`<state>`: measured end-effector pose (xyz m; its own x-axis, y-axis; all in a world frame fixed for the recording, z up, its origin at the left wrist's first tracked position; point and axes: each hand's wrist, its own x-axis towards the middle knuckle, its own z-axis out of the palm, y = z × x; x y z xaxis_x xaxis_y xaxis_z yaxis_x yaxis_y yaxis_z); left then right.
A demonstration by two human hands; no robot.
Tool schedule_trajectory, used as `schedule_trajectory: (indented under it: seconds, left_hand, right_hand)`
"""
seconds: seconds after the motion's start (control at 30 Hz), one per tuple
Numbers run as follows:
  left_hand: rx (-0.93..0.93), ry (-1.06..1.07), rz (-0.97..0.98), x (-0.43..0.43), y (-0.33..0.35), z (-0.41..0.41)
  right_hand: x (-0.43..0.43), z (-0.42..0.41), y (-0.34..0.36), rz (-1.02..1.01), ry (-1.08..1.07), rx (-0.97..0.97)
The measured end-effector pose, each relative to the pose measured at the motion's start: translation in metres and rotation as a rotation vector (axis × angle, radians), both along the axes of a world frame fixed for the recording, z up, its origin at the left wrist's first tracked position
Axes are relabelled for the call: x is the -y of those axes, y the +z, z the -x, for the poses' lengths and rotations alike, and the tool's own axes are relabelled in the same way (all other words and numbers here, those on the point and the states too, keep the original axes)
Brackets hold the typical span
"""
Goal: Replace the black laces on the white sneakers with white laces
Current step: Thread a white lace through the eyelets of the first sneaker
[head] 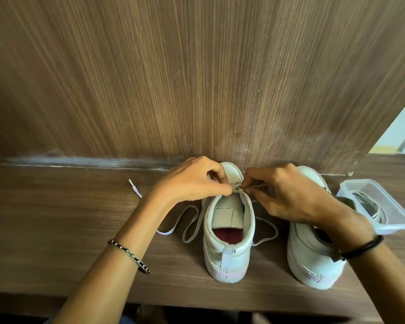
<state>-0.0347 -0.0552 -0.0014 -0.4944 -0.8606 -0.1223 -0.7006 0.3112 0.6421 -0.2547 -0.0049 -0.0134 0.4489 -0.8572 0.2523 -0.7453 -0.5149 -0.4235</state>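
Observation:
Two white sneakers stand on a wooden shelf, heels toward me. The left sneaker (227,249) has a red insole and a white lace (192,220) threaded through it, whose loose ends trail onto the shelf on both sides. My left hand (192,181) pinches the lace at the shoe's upper eyelets. My right hand (290,195) pinches the lace tip just opposite, fingers curled. The right sneaker (313,258) stands partly under my right wrist. No black laces are visible.
A clear plastic container (393,220) holding another lace sits at the right of the shelf, beside the right sneaker. A wooden panel (197,78) rises directly behind the shoes. The shelf's front edge (173,300) runs close below the heels.

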Motion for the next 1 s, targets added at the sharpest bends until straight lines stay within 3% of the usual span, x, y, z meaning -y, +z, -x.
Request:
schedule_trajectory:
  seconds: [0.23,0.67,1.0]
  left_hand:
    - [-0.152,0.038,-0.214,0.002,-0.001,-0.02]
    - [-0.124,0.01,-0.162,-0.001,-0.003,-0.008]
    - [-0.155,-0.048,-0.138,-0.003,0.0,0.002]
  right_hand:
    - [0.004,0.002,-0.004,0.035,-0.012,0.008]
    - [-0.001,0.001,0.003,-0.135,-0.061,0.071]
    - [-0.001,-0.001,0.003,-0.155,-0.068,0.087]
